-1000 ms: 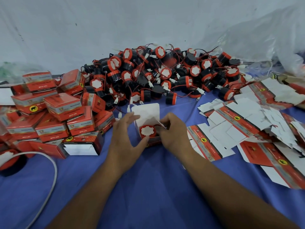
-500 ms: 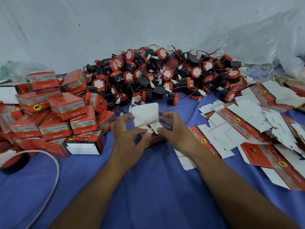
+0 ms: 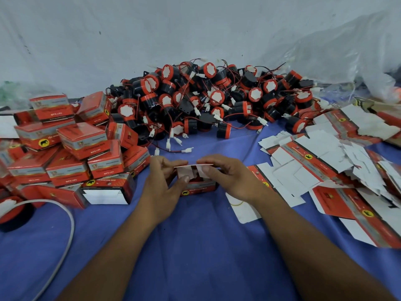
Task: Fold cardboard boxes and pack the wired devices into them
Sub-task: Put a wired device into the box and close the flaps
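Blue tabletop point(image 3: 195, 246) | I see left hand point(image 3: 161, 192) and right hand point(image 3: 230, 179) pinching box point(image 3: 199, 187) lid down | packed boxes point(image 3: 71, 153) left of it: many | devices point(image 3: 206, 105) behind, flat blanks point(image 3: 325, 161) right: plenty remain

The inside of the box point(image 3: 198, 188) is covered by its flaps (whether a device lies within cannot be told). The blanks point(image 3: 303, 177) are cut off at the right edge, the cable point(image 3: 70, 233) at the bottom.
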